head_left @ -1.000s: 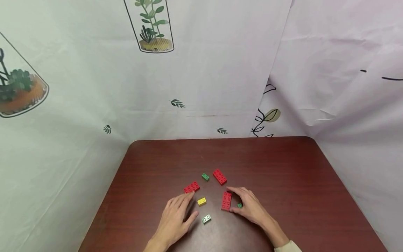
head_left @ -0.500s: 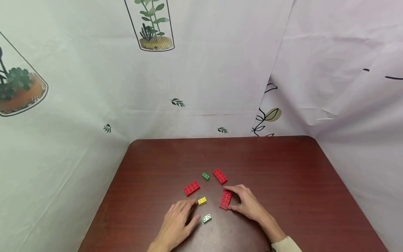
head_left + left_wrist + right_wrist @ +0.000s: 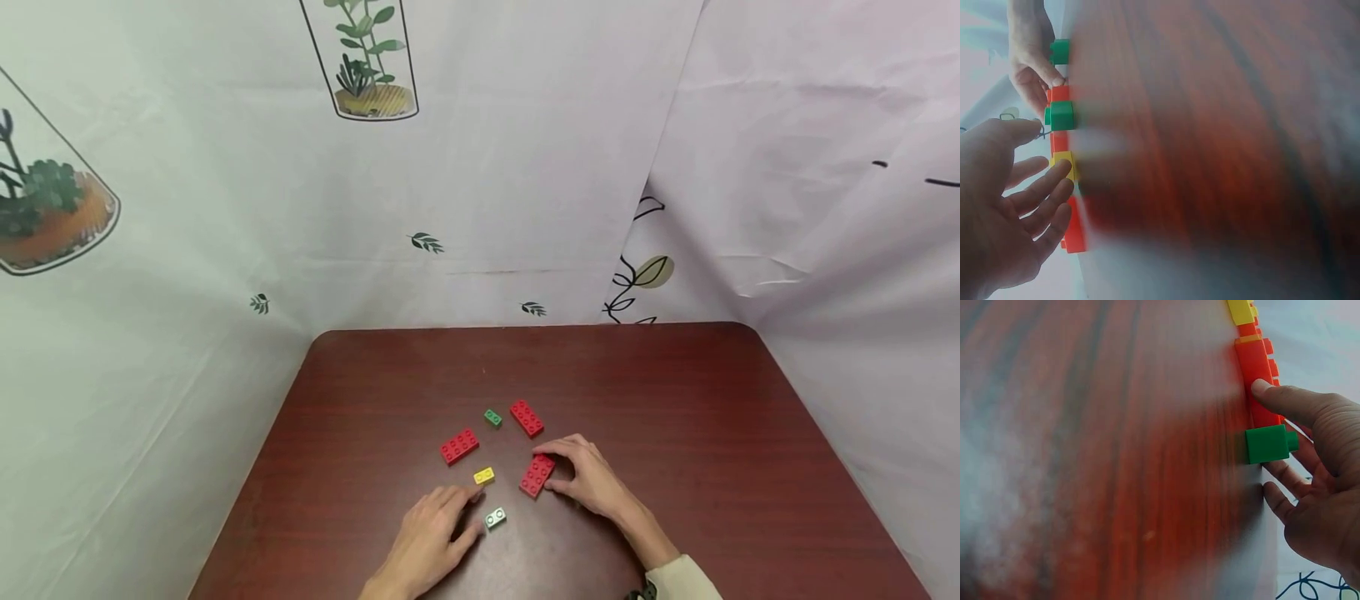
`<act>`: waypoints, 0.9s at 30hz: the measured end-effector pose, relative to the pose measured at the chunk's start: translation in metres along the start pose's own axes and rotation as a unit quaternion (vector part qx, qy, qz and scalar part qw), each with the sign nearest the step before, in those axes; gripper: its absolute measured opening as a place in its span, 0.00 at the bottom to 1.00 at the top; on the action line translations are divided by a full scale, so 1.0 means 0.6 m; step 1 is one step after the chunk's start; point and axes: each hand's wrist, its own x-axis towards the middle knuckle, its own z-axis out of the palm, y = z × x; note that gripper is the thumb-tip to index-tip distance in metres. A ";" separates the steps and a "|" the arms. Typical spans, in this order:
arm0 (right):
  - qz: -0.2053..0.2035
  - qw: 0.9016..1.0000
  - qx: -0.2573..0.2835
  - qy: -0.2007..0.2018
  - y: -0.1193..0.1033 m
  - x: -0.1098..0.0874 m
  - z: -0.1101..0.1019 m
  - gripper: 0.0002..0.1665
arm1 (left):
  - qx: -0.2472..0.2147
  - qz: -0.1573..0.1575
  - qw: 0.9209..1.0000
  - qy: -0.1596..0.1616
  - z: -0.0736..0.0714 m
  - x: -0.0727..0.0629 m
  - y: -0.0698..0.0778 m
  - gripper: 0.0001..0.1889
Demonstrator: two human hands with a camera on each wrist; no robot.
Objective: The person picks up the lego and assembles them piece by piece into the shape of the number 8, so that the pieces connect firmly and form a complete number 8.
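Note:
In the head view my right hand (image 3: pixel 588 477) pinches a red eight-stud toy brick (image 3: pixel 537 476) between thumb and fingertips, at its far end and right side. The right wrist view shows the thumb against the red brick's side, with a small green brick (image 3: pixel 1266 445) near the palm; the hand hides that one in the head view. My left hand (image 3: pixel 429 533) has its fingers loosely bent and holds nothing. Its index fingertip is right by the yellow two-stud brick (image 3: pixel 483 476), and its thumb is close to a pale, shiny two-stud brick (image 3: pixel 495 518), which looks green in the left wrist view.
Two more red bricks lie farther back, one at left (image 3: pixel 459 447) and one at right (image 3: pixel 527 418). Between them sits a small green brick (image 3: pixel 492 417). The brown table (image 3: pixel 360 392) meets a white cloth backdrop (image 3: pixel 480 192) behind and at both sides.
My right hand has turned the red brick clockwise and shifted it slightly left. My left hand has drawn back from the left red brick, toward the yellow and pale ones.

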 end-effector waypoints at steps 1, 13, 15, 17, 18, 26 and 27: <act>-0.001 1.000 0.000 0.001 0.001 0.000 0.000 0.32 | -0.006 -0.003 1.000 -0.009 0.000 0.001 0.001 0.21; -0.008 1.000 0.006 0.013 0.005 -0.004 0.000 0.29 | -0.059 -0.031 0.995 -0.077 -0.002 0.009 0.005 0.24; -0.009 1.000 0.007 0.015 0.005 -0.004 0.000 0.28 | -0.062 -0.030 0.995 -0.077 -0.001 0.009 0.005 0.25; -0.012 1.000 0.007 0.016 0.005 -0.005 -0.001 0.27 | -0.067 -0.025 0.995 -0.074 -0.001 0.010 0.005 0.25; -0.014 1.000 0.007 0.017 0.005 -0.005 -0.001 0.27 | -0.069 -0.023 0.995 -0.072 0.000 0.009 0.005 0.25; -0.027 0.999 0.013 0.024 0.007 -0.006 -0.002 0.24 | -0.077 -0.019 0.995 -0.067 0.001 0.009 0.008 0.25; -0.027 0.999 0.014 0.023 0.007 -0.006 -0.002 0.24 | -0.077 -0.019 0.995 -0.068 0.002 0.009 0.008 0.25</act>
